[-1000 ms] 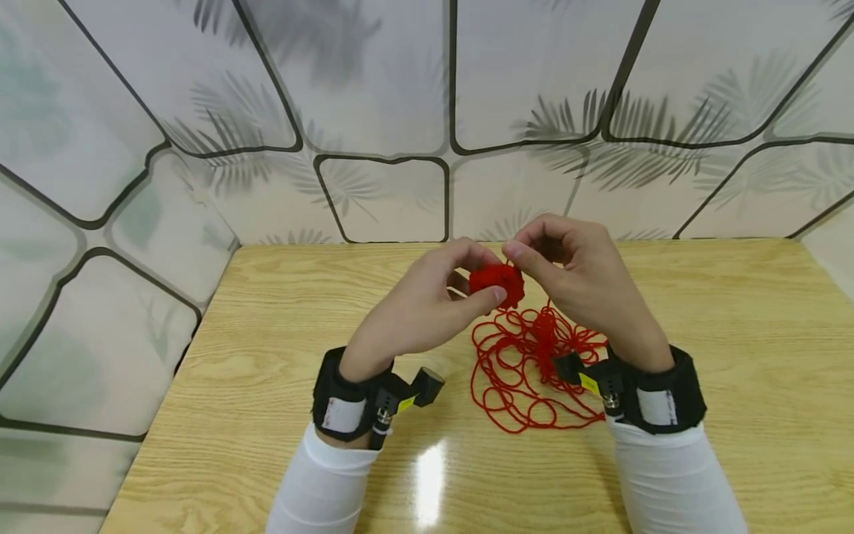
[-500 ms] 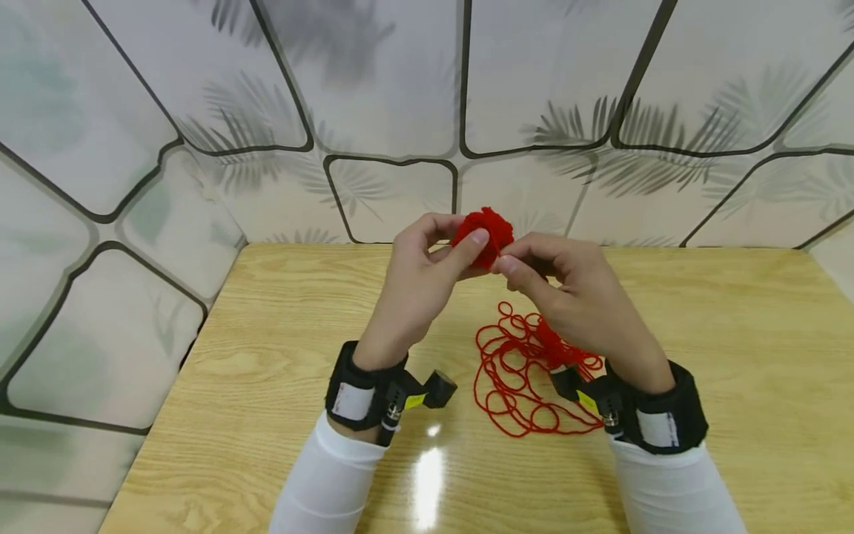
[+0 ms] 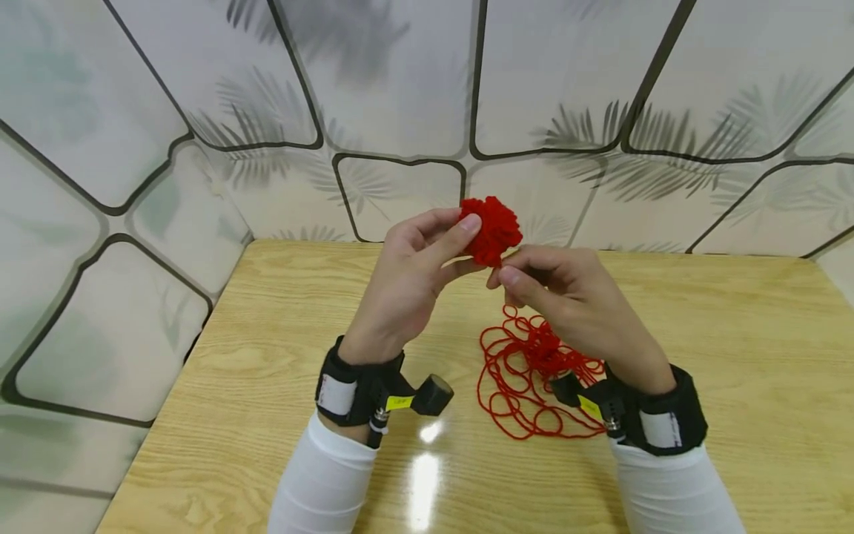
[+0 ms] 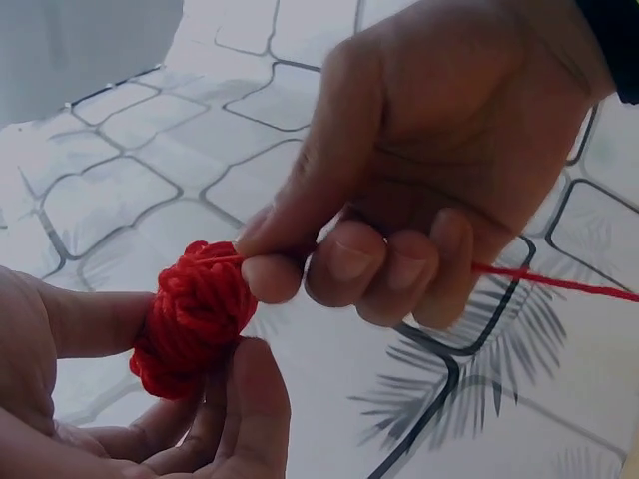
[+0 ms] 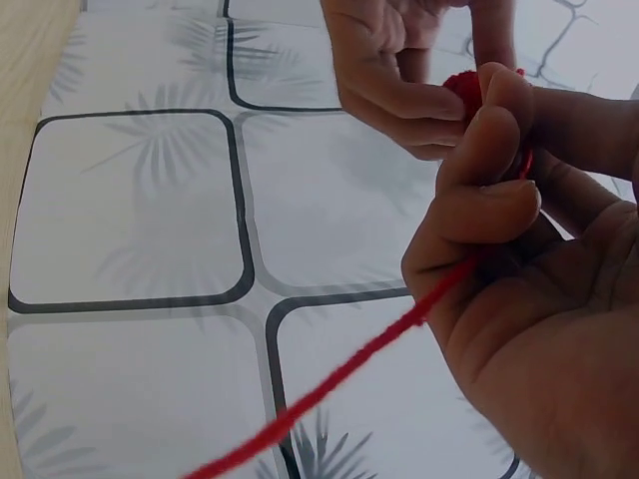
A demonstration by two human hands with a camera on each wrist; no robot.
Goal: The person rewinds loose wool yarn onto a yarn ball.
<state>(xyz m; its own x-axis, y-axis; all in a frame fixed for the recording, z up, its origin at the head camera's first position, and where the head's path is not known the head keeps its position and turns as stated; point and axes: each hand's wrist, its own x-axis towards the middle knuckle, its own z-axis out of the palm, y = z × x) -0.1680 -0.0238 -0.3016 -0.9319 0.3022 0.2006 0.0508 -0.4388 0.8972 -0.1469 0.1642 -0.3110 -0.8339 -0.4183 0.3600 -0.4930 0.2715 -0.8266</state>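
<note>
A small ball of red yarn [image 3: 495,231] is held up over the far edge of the table. My left hand [image 3: 414,271] grips it from the left, thumb on the near face and fingers behind. Close by on the right, my right hand [image 3: 567,293] pinches the yarn strand [image 4: 215,260] between thumb and forefinger, right beside the ball in the left wrist view. From there the strand runs through the curled fingers and trails out as a taut red line [image 5: 329,384] in the right wrist view. Most of the ball [image 5: 466,92] is hidden by fingers there.
Loose loops of red yarn [image 3: 517,400] lie in a tangled heap on the wooden table [image 3: 253,356], below the right hand. A patterned wall [image 3: 400,81] stands behind the table. Each wrist wears a black strap with a small camera [image 3: 434,394].
My left hand has raised the yarn ball and turned it. The right hand has come from above the ball to its lower right, with the strand still pinched.
</note>
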